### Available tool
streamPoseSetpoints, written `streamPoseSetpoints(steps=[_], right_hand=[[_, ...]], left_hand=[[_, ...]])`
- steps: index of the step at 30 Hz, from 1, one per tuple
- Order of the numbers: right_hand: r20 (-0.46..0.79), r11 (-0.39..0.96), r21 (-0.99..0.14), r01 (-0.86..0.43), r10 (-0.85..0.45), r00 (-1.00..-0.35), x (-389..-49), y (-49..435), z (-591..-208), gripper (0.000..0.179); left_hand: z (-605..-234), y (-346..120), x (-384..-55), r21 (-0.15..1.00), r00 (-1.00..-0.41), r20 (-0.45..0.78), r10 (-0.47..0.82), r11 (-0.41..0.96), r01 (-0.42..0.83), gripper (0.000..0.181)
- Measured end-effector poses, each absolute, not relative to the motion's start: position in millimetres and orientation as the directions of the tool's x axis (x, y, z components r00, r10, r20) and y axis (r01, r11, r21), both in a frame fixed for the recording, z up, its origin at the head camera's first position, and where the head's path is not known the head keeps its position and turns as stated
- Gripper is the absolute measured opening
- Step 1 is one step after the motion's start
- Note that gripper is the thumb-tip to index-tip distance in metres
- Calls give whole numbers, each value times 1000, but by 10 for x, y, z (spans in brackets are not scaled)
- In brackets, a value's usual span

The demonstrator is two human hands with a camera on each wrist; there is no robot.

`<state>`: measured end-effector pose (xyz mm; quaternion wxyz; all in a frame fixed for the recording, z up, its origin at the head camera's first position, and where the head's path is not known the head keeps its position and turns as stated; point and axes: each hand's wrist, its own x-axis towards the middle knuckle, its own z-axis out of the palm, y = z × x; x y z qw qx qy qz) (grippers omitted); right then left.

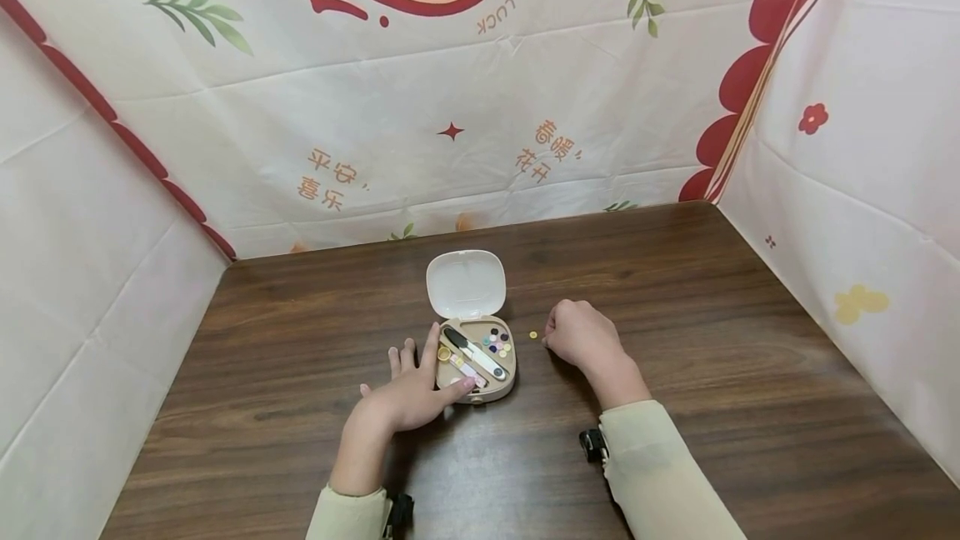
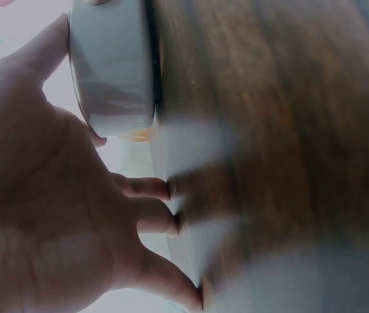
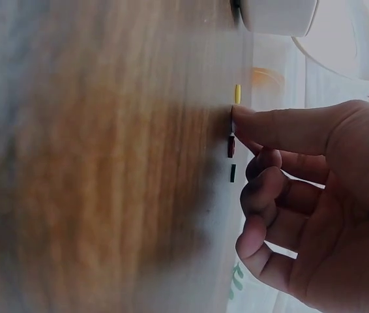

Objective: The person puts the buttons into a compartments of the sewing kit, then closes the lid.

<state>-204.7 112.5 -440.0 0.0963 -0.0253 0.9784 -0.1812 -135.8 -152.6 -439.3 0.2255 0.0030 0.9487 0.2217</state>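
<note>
A small beige sewing box (image 1: 495,394) stands on the table, its white lid (image 1: 467,283) raised at the back. Inside are a long black-and-white tool (image 1: 476,352), a gold ring-like piece (image 1: 444,353) and several coloured buttons (image 1: 498,342). My left hand (image 1: 405,397) touches the box, thumb on the front rim and index finger along the left side, its other fingers spread on the table. Right of the box lies a yellow button (image 1: 533,335). Beside it my right hand (image 1: 581,333) has curled fingers at the tabletop; I cannot tell whether they pinch anything.
In the right wrist view, a dark red piece (image 3: 231,147) and a dark flat piece (image 3: 233,173) show on the table near the right fingertips. Printed white cloth (image 1: 420,140) hangs behind and along both sides of the brown wooden table (image 1: 675,290).
</note>
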Motion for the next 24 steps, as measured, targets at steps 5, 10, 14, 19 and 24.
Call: streamPoseSetpoints(steps=[5, 10, 14, 19, 24], right_hand=[[-184, 934, -357, -15, -86, -979, -2043, 1117, -4398, 18], [-185, 938, -346, -18, -87, -979, -2012, 1102, -4371, 20], [-190, 941, -336, -43, -113, -975, -1990, 1085, -4341, 21], [-152, 933, -350, -80, -141, -978, -1983, 1057, -4268, 20], [-115, 929, -352, -113, -163, -980, -1992, 993, -4174, 21]], left_hand=[[-4398, -1536, -1352, 421, -899, -425, 104, 902, -95, 104], [-4410, -1537, -1354, 422, -900, -422, 104, 902, -94, 104], [-4414, -1535, -1361, 424, -899, -425, 106, 901, -94, 104], [-4407, -1533, -1376, 425, -900, -422, 107, 900, -92, 104], [-4393, -1527, -1374, 415, -896, -432, 102, 905, -97, 104]])
